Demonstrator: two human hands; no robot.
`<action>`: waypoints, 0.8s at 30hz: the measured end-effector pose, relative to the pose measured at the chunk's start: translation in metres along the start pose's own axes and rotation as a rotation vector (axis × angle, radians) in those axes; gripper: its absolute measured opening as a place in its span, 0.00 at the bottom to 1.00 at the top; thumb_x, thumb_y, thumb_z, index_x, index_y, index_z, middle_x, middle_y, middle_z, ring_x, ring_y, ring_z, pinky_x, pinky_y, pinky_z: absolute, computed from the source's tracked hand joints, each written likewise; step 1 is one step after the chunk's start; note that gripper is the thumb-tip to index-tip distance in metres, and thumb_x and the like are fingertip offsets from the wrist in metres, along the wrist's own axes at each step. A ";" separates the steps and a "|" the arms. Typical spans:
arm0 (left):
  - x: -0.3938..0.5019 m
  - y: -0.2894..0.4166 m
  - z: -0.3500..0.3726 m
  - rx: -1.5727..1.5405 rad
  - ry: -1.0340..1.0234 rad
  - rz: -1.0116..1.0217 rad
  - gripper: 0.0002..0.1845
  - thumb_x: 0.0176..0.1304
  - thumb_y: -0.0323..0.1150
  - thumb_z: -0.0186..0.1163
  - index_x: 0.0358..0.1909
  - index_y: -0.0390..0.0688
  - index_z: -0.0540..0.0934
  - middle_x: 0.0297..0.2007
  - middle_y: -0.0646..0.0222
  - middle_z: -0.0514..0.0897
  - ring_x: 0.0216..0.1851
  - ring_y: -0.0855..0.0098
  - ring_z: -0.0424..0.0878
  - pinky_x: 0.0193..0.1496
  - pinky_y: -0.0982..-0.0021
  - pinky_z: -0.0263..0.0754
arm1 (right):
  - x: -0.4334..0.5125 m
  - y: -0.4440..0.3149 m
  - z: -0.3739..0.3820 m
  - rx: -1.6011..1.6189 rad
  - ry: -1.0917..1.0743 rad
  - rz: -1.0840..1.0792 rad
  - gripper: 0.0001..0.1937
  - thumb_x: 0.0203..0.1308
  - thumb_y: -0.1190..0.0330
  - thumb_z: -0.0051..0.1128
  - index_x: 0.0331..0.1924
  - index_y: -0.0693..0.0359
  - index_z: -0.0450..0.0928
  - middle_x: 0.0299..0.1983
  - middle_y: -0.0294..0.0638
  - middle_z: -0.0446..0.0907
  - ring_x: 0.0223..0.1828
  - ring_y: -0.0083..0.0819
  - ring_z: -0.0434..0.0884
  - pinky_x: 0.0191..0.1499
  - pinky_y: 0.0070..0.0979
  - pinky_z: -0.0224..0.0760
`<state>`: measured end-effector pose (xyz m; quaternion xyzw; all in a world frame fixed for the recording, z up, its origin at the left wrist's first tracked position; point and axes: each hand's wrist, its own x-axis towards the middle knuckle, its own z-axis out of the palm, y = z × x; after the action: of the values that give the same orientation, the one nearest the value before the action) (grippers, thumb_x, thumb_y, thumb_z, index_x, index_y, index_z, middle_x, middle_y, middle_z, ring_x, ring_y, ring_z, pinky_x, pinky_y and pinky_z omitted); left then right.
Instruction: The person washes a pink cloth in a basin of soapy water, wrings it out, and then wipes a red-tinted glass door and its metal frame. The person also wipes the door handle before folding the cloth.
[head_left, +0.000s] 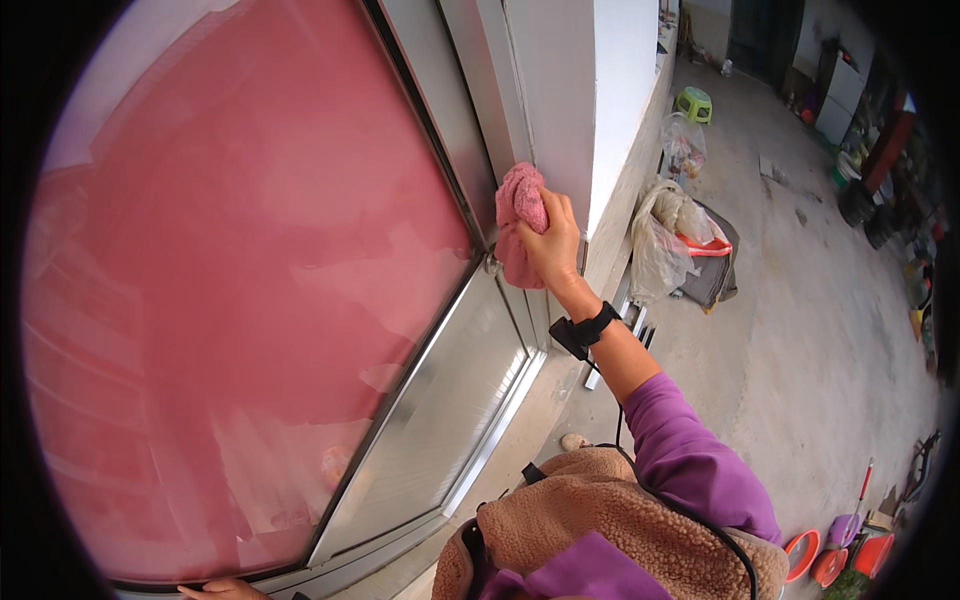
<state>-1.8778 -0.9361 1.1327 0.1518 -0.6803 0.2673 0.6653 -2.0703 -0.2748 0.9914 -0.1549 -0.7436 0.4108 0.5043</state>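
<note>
My right hand (556, 240) grips a bunched pink towelling cloth (517, 217) and presses it against the grey metal door frame (551, 112). Beside the cloth stands a metal-framed door whose large glass pane (247, 247) looks pink and shiny, with streaks and reflections on it. Below the glass is a ribbed silvery lower panel (427, 420). Part of a round metal lock or knob (493, 264) shows just left of the cloth. At the bottom edge of the view, my left hand (229, 590) is at the door's edge rail, mostly cut off.
Along the wall on the right lie plastic bags (664, 240) by a grey bag, with metal strips (637, 330) nearby. Farther off stands a green plastic stool (694, 105). Red basins (802, 555) and a purple bucket (844, 529) sit at lower right on the concrete floor (817, 300).
</note>
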 end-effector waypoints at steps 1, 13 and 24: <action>0.001 0.000 -0.001 0.006 -0.007 0.006 0.22 0.75 0.36 0.43 0.65 0.38 0.74 0.67 0.38 0.67 0.65 0.36 0.67 0.65 0.35 0.61 | 0.011 -0.017 0.000 0.067 0.053 -0.134 0.25 0.52 0.71 0.64 0.58 0.62 0.77 0.53 0.50 0.78 0.54 0.52 0.80 0.57 0.38 0.74; 0.018 0.008 -0.021 0.111 -0.037 0.047 0.22 0.73 0.38 0.48 0.64 0.41 0.75 0.64 0.43 0.71 0.62 0.38 0.70 0.65 0.36 0.62 | 0.130 -0.162 0.048 -0.026 0.293 -0.336 0.27 0.55 0.69 0.65 0.62 0.58 0.74 0.54 0.50 0.74 0.56 0.52 0.76 0.54 0.42 0.74; 0.018 0.000 -0.019 0.101 -0.037 0.005 0.21 0.69 0.34 0.52 0.61 0.42 0.77 0.62 0.47 0.75 0.63 0.41 0.72 0.66 0.39 0.64 | 0.201 -0.234 0.026 0.108 0.239 -0.601 0.30 0.57 0.66 0.60 0.65 0.61 0.70 0.51 0.55 0.74 0.53 0.56 0.71 0.54 0.48 0.70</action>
<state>-1.8633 -0.9225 1.1503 0.1885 -0.6784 0.3000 0.6436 -2.1386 -0.3011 1.2922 0.0513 -0.6687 0.2614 0.6941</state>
